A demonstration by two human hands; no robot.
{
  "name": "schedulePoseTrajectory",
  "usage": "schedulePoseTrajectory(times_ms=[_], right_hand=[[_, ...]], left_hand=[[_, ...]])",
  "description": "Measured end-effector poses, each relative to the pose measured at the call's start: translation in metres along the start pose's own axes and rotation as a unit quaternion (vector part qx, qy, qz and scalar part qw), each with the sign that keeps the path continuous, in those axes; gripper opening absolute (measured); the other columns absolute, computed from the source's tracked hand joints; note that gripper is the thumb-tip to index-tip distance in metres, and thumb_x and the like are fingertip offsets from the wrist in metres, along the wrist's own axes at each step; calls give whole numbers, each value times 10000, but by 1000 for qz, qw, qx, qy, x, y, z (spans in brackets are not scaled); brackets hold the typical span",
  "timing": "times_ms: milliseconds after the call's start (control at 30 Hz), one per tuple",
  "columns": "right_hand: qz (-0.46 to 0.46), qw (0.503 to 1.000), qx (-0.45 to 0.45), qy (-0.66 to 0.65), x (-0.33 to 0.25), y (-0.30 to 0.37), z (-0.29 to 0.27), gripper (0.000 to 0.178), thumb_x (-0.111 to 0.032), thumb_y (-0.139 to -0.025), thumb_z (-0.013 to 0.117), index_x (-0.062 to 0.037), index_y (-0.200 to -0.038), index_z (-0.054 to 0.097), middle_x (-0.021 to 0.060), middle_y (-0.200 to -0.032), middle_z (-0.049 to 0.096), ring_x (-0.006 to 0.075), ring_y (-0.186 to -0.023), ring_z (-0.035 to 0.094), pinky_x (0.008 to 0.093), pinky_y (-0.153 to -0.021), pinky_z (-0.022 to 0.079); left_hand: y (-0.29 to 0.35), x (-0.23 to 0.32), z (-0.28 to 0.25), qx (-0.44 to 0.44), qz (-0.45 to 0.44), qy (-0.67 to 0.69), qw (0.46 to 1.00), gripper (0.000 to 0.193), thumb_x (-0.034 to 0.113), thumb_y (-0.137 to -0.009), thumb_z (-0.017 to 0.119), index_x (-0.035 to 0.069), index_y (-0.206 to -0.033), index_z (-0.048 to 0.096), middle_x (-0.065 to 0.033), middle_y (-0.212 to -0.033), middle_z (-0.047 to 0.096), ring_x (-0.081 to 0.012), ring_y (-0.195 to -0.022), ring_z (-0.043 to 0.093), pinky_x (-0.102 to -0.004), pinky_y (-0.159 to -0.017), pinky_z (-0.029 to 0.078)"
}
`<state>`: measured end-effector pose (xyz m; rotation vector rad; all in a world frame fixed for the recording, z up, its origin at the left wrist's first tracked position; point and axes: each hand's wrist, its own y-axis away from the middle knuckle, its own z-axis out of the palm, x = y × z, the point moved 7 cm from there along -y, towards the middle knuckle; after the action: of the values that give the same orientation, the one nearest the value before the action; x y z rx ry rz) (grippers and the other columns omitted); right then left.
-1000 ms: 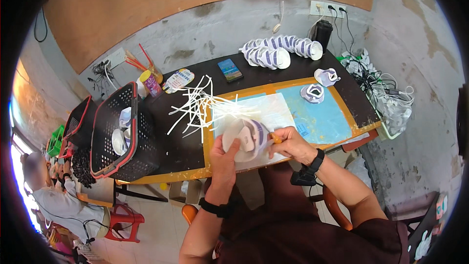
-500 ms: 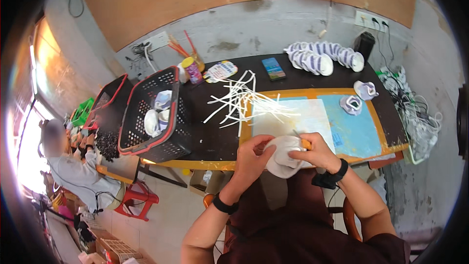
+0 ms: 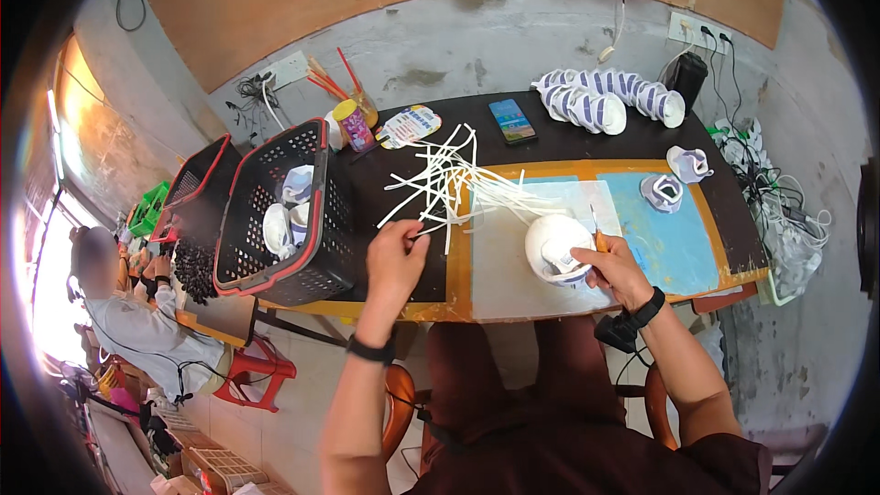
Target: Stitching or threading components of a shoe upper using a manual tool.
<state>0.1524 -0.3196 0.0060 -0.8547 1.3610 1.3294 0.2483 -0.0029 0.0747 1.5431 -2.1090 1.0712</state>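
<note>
My right hand (image 3: 616, 270) is closed round a white cup-shaped piece (image 3: 547, 240) with a folded white part inside it. The same hand holds a slim tool with an orange handle (image 3: 601, 242), its thin metal tip pointing away from me. Over the near left end of a loose heap of thin white strips (image 3: 449, 174) is my left hand (image 3: 397, 252). Its thumb and fingers are bent together at the strip ends; whether a strip is pinched between them is too small to make out.
A black basket with red rim (image 3: 321, 197) holds several white-and-purple pieces. Rows of similar pieces (image 3: 600, 110) stand at the back right, and two (image 3: 662, 192) lie on the blue mat (image 3: 683, 247). A phone (image 3: 511, 120) lies behind. A person (image 3: 151, 330) sits far left.
My left hand has let go of the white cup-shaped piece and moved left to the strips. My right hand has shifted slightly right, keeping the piece and the tool, whose tip now points up.
</note>
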Motion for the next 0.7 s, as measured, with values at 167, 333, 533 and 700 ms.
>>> schedulePoseTrajectory(times_ms=[167,333,533,700], right_hand=[[29,999,-1,-29,10,3,-5,238,-180,-842,712,21,-898,595,56,-685,619,80,-430,526,177,-322,284],[38,999,-31,-20,3,11,12,262,-187,-849,707,11,-955,573,60,-745,630,87,-453,549,174,-331,280],[25,995,-83,-40,16,7,38,276,-229,-865,685,-22,-1032,611,46,-856,661,69,-520,583,160,-376,290],[-12,996,-77,-38,8,10,45,286,-210,-867,690,11,-1022,594,37,-804,641,73,-552,597,166,-395,343]], left_hand=[[-19,-18,61,-31,23,-140,989,202,147,-751,728,33,-900,651,-153,-934,623,-332,-879,616,-414,-766,505],[-24,-43,82,-114,-71,-160,978,172,127,-742,739,38,-773,595,-158,-940,583,-355,-920,596,-451,-781,495],[-32,-45,79,-54,-58,-146,986,175,120,-769,723,35,-825,580,-156,-945,558,-364,-890,589,-439,-770,489],[-30,-56,80,-96,-54,-170,979,172,110,-785,706,35,-872,579,-163,-940,563,-370,-873,594,-443,-767,487]])
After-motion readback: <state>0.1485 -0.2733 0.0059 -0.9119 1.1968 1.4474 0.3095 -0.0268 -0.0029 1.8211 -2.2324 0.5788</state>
